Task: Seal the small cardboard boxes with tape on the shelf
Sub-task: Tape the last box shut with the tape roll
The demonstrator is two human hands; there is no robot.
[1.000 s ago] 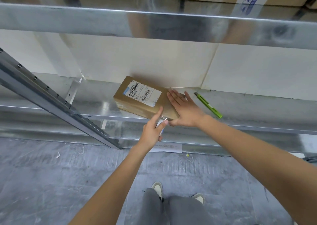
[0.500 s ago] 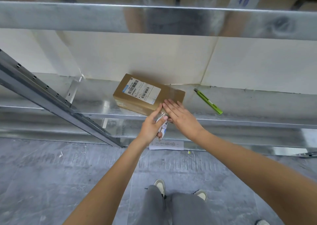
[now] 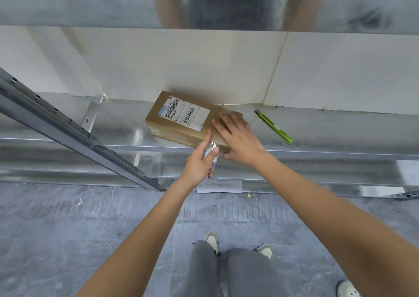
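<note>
Both hands meet mid-frame: right hand (image 3: 235,135) flat on the box (image 3: 181,120), whose length runs upper left; left hand (image 3: 200,160) pinches tape (image 3: 212,152) at its near end

Warehouse: galvanized steel shelving (image 3: 317,124), labelled parcel (image 3: 181,120)

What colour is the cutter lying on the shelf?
Bright green cutter, seen in the head view.

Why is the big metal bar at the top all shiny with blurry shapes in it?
In the head view, the upper shelf beam acts like a dull mirror, so the person's reflection smears across it; the lower shelf shines too, reflecting the cardboard box; the clear tape glints by the left hand; the wide lens bends edges.
</note>
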